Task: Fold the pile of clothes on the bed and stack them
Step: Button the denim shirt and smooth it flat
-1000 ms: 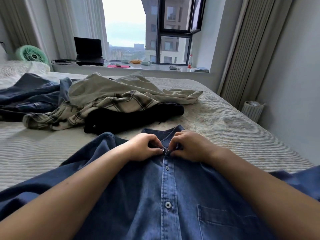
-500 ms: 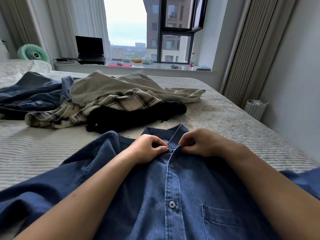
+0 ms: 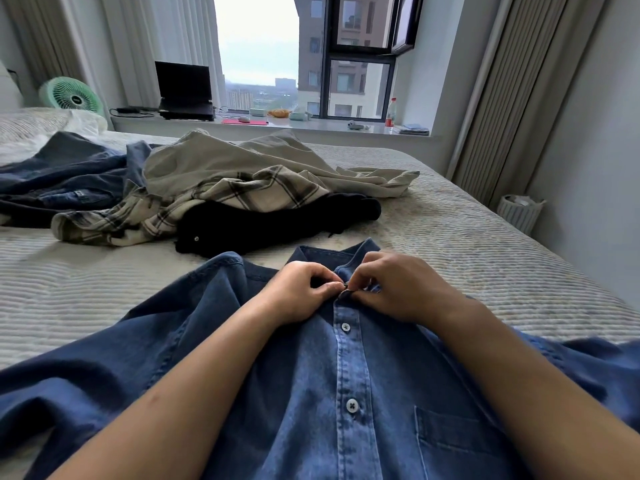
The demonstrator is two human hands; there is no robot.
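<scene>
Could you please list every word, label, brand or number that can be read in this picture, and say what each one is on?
No text can be read here.
Red label on the plastic bottle on the windowsill: too small and blurred.
Dark badge at the centre of the green fan: blurred.
Small patch on the jeans: no legible print.
Denim shirt held at the collar by the left hand and right hand: no lettering visible.
</scene>
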